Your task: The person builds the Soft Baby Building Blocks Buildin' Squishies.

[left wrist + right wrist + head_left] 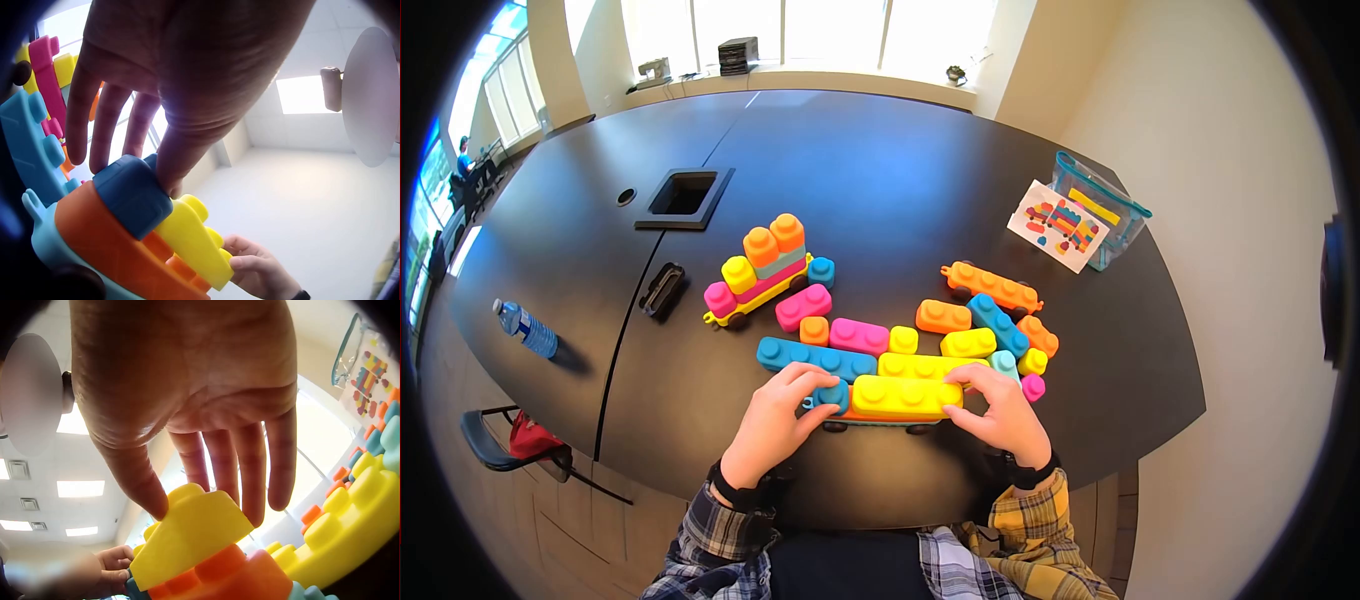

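My left hand (770, 420) pinches a small blue block (134, 195) between thumb and fingers, at the left end of a wheeled toy wagon. The wagon has a light blue base (47, 244) with an orange block (106, 240) along its top. A long yellow block (905, 397) sits right beside the blue one, over the orange studs. Its right end is pinched by my right hand (1005, 412), with the thumb near me and the fingers on the far side. In the right wrist view this yellow block (194, 534) tilts above the orange piece.
Behind the wagon lie a long blue block (815, 357), another yellow block (930, 366) and several smaller blocks. A loaded wagon (760, 280) stands farther left, an orange wagon base (992, 287) farther right. A picture card (1060, 227) leans on a clear bag (1125, 225). A water bottle (527, 330) stands left.
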Demonstrator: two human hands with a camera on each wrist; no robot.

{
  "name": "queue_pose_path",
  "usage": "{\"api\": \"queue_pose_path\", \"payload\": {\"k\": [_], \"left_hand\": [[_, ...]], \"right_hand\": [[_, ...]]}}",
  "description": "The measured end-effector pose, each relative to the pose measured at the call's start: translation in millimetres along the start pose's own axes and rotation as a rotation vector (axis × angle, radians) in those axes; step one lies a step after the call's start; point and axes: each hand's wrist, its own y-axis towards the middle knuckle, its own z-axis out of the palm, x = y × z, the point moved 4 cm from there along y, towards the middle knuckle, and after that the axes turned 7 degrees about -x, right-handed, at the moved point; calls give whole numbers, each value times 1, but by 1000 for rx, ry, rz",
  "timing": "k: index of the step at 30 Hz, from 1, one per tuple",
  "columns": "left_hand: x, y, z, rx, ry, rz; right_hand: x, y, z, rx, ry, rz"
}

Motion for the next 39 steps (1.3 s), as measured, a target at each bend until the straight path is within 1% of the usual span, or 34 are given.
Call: {"api": "queue_pose_path", "payload": {"k": [4, 6, 10, 12, 16, 26, 29, 31, 34, 39], "left_hand": [[3, 0, 2, -5, -10, 2], [2, -1, 3, -4, -27, -11], [5, 0, 1, 2, -46, -31], [3, 0, 1, 42, 16, 12], [5, 1, 2, 58, 12, 0], [9, -1, 2, 9, -47, -19], [9, -2, 2, 22, -44, -33], [9, -2, 1, 28, -32, -41], [7, -1, 0, 29, -14, -41], [8, -1, 0, 12, 5, -5]], "right_hand": [[-3, 2, 15, 21, -17, 7], [2, 5, 25, 41, -71, -139], [5, 3, 31, 59, -57, -125], [2, 2, 33, 54, -43, -109], [-3, 0, 36, 36, -12, -107], [-7, -6, 39, 7, 10, -118], [-1, -6, 33, -16, -11, -65], [-1, -7, 25, -75, 15, -9], [-11, -13, 24, -55, -39, -21], [-13, -14, 26, -56, 6, 18]]}}
